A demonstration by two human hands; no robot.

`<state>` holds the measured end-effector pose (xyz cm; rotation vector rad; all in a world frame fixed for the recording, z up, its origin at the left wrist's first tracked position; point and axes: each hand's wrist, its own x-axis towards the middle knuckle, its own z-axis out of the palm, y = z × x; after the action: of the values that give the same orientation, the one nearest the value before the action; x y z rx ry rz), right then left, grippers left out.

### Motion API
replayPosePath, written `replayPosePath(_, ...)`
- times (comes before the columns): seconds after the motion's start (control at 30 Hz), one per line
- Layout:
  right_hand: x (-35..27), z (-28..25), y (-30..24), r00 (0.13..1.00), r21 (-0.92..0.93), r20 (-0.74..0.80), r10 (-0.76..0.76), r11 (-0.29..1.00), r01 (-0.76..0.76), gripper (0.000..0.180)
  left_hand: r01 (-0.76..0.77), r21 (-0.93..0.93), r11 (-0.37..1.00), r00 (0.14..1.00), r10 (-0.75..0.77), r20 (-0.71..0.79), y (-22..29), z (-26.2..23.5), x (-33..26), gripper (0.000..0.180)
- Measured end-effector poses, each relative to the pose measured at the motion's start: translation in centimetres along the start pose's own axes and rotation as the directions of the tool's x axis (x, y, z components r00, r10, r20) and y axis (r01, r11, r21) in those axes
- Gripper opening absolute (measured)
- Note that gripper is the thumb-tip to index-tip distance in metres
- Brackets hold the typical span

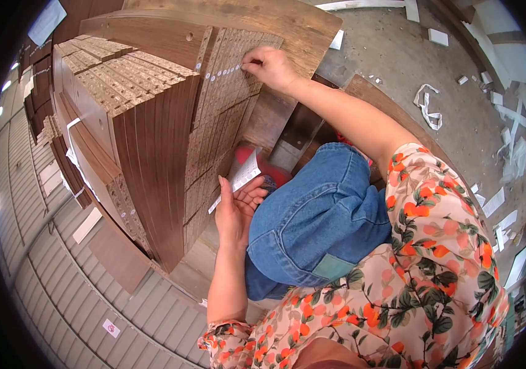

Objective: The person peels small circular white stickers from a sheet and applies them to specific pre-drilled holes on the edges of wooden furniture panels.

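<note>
My right hand (pixel 270 67) is at the far end of a stack of brown boards, its fingertips pinched together against the raw chipboard edges (pixel 232 52). Whatever sits between those fingertips is too small to make out. A row of small round white stickers (pixel 220 74) runs along these edges up to the fingers, one sticker per board. Lower down, beside the stack, my left hand (pixel 238 206) holds a white sheet of labels (pixel 243 177), palm turned up and thumb raised. Part of the sheet is hidden by the hand.
A taller stack of dark brown panels (pixel 152 160) with drilled chipboard edges stands at the left. My knee in blue jeans (pixel 318 215) is close to my left hand. White strapping (pixel 427 107) and paper scraps litter the concrete floor at the right.
</note>
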<state>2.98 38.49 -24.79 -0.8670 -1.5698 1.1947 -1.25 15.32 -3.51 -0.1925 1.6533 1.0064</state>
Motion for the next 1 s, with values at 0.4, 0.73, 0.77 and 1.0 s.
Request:
replayPosePath(0.4,0.1,-0.8,-1.1,0.953,0.119,0.138,0.269,0.951,-0.286,0.018,0.013,-0.001,1.0,1.0,-0.013,-0.007,-0.3,0.7,-0.7,0.074)
replayPosePath(0.73,0.6,-0.5,0.9,0.995,-0.14,-0.062,-0.078,0.988,0.068,0.02,0.019,0.004,1.0,1.0,-0.019,-0.015,-0.2,0.7,-0.7,0.074)
replayPosePath(0.77,0.8,-1.0,1.2,0.992,-0.248,-0.051,-0.113,0.964,0.097,0.021,0.027,-0.001,1.0,1.0,-0.027,-0.012,-0.1,0.7,-0.6,0.074)
replayPosePath(1.0,-0.3,-0.6,0.1,0.961,0.077,0.15,0.231,0.967,-0.244,0.019,0.021,0.017,1.0,1.0,-0.021,-0.006,-0.1,0.4,-0.5,0.073)
